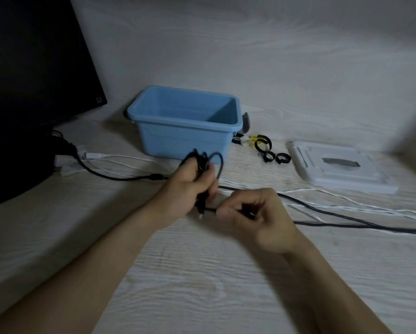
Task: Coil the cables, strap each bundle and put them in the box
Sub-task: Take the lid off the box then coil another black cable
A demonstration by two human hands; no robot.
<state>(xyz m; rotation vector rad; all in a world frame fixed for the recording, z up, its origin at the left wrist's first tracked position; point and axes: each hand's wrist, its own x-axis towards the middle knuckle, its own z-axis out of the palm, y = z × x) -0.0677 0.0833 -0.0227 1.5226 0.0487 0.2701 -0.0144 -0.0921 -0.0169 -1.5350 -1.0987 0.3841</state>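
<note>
Left hand (187, 186) grips a black coil (203, 162) — loops stick up above the fist, just in front of the blue box (185, 121). Right hand (255, 218) pinches the same black cable (346, 216) near the coil; its free run trails right across the table (202, 273). White cables (361, 204) lie beside it. Black straps (266, 150) sit curled right of the box, near a white lid (342, 169). Box open — nothing visible inside. Dark monitor (33, 56) at left.
</note>
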